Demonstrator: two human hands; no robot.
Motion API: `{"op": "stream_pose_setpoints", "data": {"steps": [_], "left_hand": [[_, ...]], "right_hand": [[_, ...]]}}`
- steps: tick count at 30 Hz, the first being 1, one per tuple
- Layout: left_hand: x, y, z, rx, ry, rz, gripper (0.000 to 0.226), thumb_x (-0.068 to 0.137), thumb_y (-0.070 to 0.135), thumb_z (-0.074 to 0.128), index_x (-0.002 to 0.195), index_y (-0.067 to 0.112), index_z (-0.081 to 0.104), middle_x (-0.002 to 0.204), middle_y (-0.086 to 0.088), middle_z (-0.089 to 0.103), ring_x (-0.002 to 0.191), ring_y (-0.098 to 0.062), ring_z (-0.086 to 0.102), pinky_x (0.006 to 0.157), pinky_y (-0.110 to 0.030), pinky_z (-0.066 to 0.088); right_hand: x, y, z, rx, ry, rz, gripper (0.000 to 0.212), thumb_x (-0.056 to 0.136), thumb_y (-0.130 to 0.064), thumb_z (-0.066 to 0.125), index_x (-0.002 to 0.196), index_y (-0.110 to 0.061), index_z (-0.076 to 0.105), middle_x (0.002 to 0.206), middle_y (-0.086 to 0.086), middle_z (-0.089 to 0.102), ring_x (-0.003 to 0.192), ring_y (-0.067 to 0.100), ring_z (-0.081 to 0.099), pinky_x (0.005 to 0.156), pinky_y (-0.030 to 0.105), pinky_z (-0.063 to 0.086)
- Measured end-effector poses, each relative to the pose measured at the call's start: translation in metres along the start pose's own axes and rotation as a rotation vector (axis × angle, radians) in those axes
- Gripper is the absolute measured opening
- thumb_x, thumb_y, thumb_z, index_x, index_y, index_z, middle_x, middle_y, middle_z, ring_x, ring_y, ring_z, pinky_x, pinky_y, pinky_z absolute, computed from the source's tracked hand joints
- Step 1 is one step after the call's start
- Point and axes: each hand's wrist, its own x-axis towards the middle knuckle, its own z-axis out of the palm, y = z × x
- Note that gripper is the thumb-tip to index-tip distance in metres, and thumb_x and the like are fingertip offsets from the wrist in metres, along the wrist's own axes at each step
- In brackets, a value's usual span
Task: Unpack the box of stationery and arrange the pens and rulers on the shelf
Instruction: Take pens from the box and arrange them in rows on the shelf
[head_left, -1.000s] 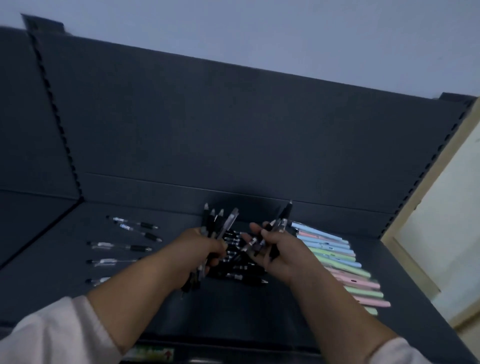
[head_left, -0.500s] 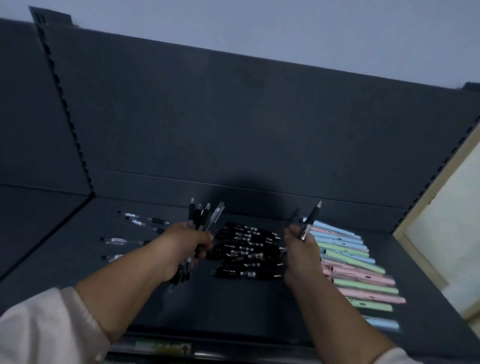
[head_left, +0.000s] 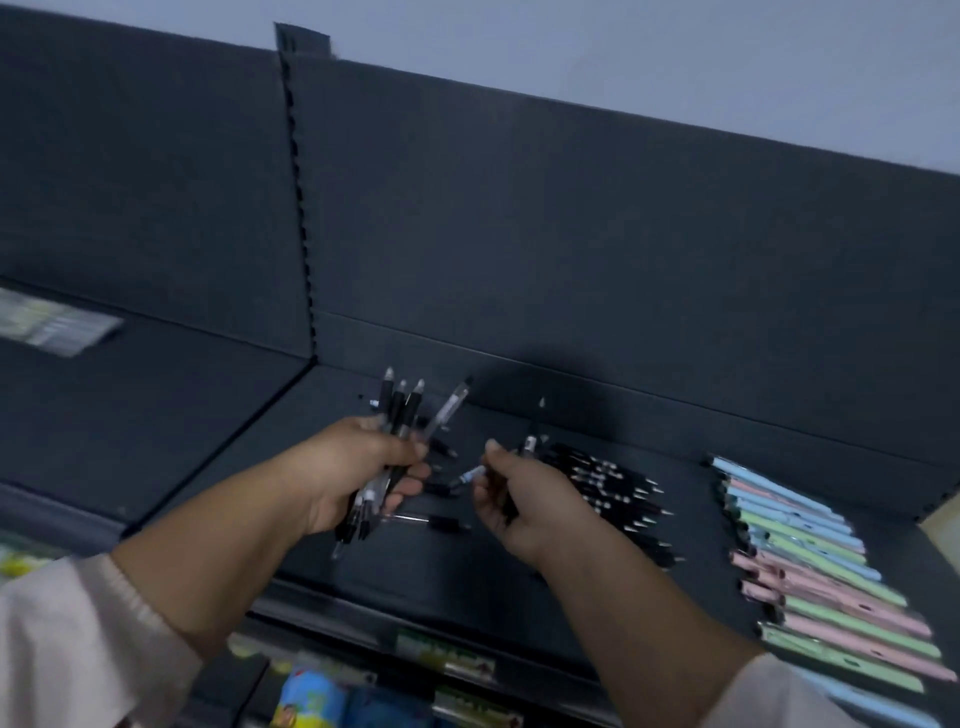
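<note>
1. Left grip (head_left: 358, 475) is closed round a bundle of pens (head_left: 408, 415), tips fanned upward above the shelf (head_left: 467, 577). Risk: the bundle looks loose and splayed. If the hold slackens, a pen could slide out at the bottom and go off the front edge.
2. Right grip (head_left: 524, 501) is curled round a single dark pen (head_left: 529, 446), just beside the bundle. Blur hides how firmly it is pinched. Risk: the pen twists or drops on the way down.
3. Row of black pens (head_left: 615, 493) lies on the shelf, just right of the right grip and partly hidden behind it. Risk: the wrist sweeps the row crooked while placing the next pen.
4. Loose pen (head_left: 428, 519) lies on the shelf beneath the hands, near the bundle's lower ends. Risk: a knock sets the round barrel rolling.
5. Pastel pens (head_left: 810, 566) lie well apart at the right. Risk judged low.
6. No rulers or box in view. That part is judged not yet done.
</note>
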Motion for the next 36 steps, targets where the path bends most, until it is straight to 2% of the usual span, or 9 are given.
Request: {"op": "stream_pose_setpoints", "data": {"steps": [5, 8, 12, 15, 21, 24, 26, 30, 36], "left_hand": [[-0.015, -0.011, -0.049, -0.042, 0.072, -0.024, 0.006, 0.091, 0.009, 0.060, 0.088, 0.013, 0.057, 0.073, -0.009, 0.070, 0.059, -0.017, 0.063, 0.048, -0.021, 0.048], [-0.021, -0.016, -0.068, -0.047, 0.079, -0.028, 0.005, 0.091, 0.008, 0.060, 0.088, 0.012, 0.057, 0.075, -0.010, 0.072, 0.062, -0.019, 0.065, 0.052, -0.024, 0.050], [-0.022, -0.018, -0.077, -0.067, 0.069, -0.033, 0.004, 0.090, 0.008, 0.061, 0.092, 0.010, 0.058, 0.079, -0.012, 0.072, 0.071, -0.023, 0.067, 0.056, -0.028, 0.053], [-0.021, -0.017, -0.073, -0.098, 0.058, -0.038, 0.002, 0.091, 0.010, 0.061, 0.091, 0.010, 0.059, 0.078, -0.012, 0.071, 0.072, -0.022, 0.067, 0.060, -0.030, 0.054], [-0.017, -0.020, -0.059, -0.046, -0.012, -0.049, 0.017, 0.089, 0.013, 0.064, 0.104, 0.007, 0.060, 0.078, -0.011, 0.071, 0.066, -0.021, 0.066, 0.059, -0.030, 0.054], [-0.015, -0.022, -0.058, -0.034, -0.028, -0.045, 0.022, 0.089, 0.014, 0.064, 0.109, 0.005, 0.060, 0.083, -0.013, 0.070, 0.071, -0.024, 0.066, 0.061, -0.032, 0.054], [-0.015, -0.023, -0.060, -0.051, -0.010, -0.037, 0.021, 0.089, 0.014, 0.064, 0.107, 0.005, 0.059, 0.085, -0.013, 0.069, 0.072, -0.025, 0.066, 0.065, -0.036, 0.053], [-0.018, -0.025, -0.069, -0.099, 0.037, -0.065, 0.032, 0.090, 0.023, 0.063, 0.116, 0.006, 0.057, 0.075, -0.008, 0.065, 0.069, -0.022, 0.063, 0.067, -0.040, 0.057], [-0.024, -0.023, -0.072, -0.112, 0.032, -0.037, 0.042, 0.090, 0.027, 0.062, 0.126, 0.008, 0.055, 0.062, 0.000, 0.058, 0.054, -0.012, 0.052, 0.050, -0.024, 0.046]], "right_hand": [[0.013, 0.023, 0.049, 0.123, -0.025, 0.134, 0.020, 0.094, -0.010, 0.058, 0.078, 0.001, 0.057, 0.063, 0.012, 0.061, 0.044, 0.017, 0.060, 0.042, 0.027, 0.055], [0.015, 0.032, 0.064, 0.109, -0.028, 0.169, 0.028, 0.098, -0.013, 0.052, 0.075, 0.004, 0.054, 0.061, 0.015, 0.059, 0.059, 0.024, 0.061, 0.044, 0.033, 0.055], [0.010, 0.039, 0.071, -0.023, -0.088, 0.152, 0.020, 0.098, -0.014, 0.050, 0.084, -0.002, 0.057, 0.070, 0.012, 0.060, 0.044, 0.019, 0.063, 0.037, 0.023, 0.050], [0.003, 0.037, 0.074, -0.147, -0.185, 0.021, 0.012, 0.097, -0.011, 0.052, 0.093, -0.011, 0.063, 0.073, 0.004, 0.066, 0.058, 0.014, 0.063, 0.050, 0.023, 0.051], [-0.007, 0.029, 0.077, -0.258, -0.331, -0.136, 0.011, 0.093, -0.012, 0.059, 0.102, -0.014, 0.066, 0.103, 0.011, 0.070, 0.091, 0.024, 0.065, 0.093, 0.044, 0.051], [-0.011, 0.027, 0.076, -0.271, -0.319, -0.179, 0.010, 0.094, -0.013, 0.057, 0.102, -0.015, 0.064, 0.098, 0.007, 0.071, 0.081, 0.019, 0.067, 0.070, 0.032, 0.057], [-0.010, 0.022, 0.075, -0.270, -0.284, -0.229, 0.009, 0.095, -0.016, 0.057, 0.101, -0.017, 0.064, 0.086, 0.001, 0.069, 0.071, 0.013, 0.064, 0.053, 0.023, 0.052], [0.006, 0.014, 0.069, -0.558, -0.184, -0.468, 0.010, 0.095, -0.016, 0.057, 0.089, -0.023, 0.062, 0.079, -0.008, 0.061, 0.073, 0.008, 0.057, 0.063, 0.019, 0.047], [0.024, 0.011, 0.071, -0.877, -0.157, -0.506, 0.013, 0.091, -0.013, 0.062, 0.085, -0.025, 0.059, 0.081, -0.008, 0.060, 0.081, 0.012, 0.055, 0.075, 0.023, 0.043]]}}
